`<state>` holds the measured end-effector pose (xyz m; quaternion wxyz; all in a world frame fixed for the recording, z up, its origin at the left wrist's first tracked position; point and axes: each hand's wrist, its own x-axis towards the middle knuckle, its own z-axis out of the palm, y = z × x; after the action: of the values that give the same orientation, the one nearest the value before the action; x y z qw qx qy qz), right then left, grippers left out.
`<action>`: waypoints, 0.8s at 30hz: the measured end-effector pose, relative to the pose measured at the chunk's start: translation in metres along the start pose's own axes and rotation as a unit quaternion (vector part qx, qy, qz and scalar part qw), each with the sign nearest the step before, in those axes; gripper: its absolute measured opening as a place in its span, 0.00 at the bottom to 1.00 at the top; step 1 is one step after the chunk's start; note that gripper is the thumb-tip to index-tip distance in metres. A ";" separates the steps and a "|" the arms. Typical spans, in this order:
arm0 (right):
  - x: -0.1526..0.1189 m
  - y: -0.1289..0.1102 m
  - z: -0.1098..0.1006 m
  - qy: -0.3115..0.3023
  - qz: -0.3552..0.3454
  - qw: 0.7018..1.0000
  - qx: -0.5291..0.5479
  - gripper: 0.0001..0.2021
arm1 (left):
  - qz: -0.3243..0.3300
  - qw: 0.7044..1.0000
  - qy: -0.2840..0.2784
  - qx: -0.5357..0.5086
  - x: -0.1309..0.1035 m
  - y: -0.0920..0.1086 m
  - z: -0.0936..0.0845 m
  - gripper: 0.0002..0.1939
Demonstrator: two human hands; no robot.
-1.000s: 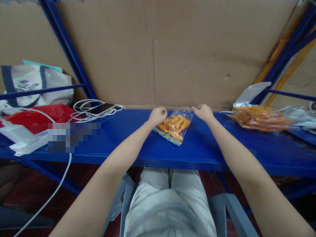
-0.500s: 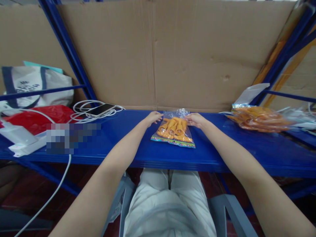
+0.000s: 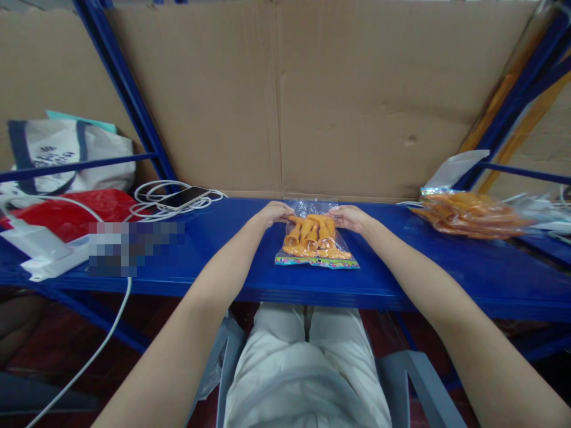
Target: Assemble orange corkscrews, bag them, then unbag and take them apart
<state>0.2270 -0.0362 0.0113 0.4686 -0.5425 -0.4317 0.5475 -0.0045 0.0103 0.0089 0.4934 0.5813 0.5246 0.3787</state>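
A clear plastic bag [image 3: 316, 263] with a colourful printed strip along its near edge lies on the blue table [image 3: 214, 238]. Inside it are several orange horn-shaped pieces [image 3: 310, 235]. My left hand [image 3: 277, 213] pinches the bag's far left edge between thumb and fingers. On the far right edge, my right hand [image 3: 349, 217] grips the plastic in the same way. The far end of the bag stretches flat between both hands.
More bagged orange pieces [image 3: 473, 213] lie at the right. On the left are a phone [image 3: 185, 198] on coiled white cable, a red bag [image 3: 109, 205], a white power strip [image 3: 57, 261] and a canvas bag [image 3: 102, 154]. Cardboard [image 3: 334, 107] stands behind.
My left hand has closed on the bag's left edge, where it was beside it before. The bag has turned slightly and lies more squarely, its orange pieces shifted a little.
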 end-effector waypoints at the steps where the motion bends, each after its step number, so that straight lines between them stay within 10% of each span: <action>1: 0.001 0.000 -0.002 0.001 0.005 1.000 0.000 0.08 | 0.000 1.000 0.007 0.002 0.000 0.000 -0.001 0.11; 10: 0.004 -0.002 -0.020 -0.053 -0.012 0.998 -0.029 0.13 | 0.068 0.997 -0.040 0.000 0.005 -0.009 -0.011 0.09; 24: 0.014 0.004 -0.020 -0.002 -0.159 0.950 -0.271 0.12 | 0.179 0.955 0.046 0.231 0.013 -0.006 0.002 0.17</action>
<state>0.2470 -0.0243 0.0035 0.3840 -0.5723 -0.6451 0.3299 -0.0019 0.0221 0.0015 0.2450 0.7455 0.5077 0.3556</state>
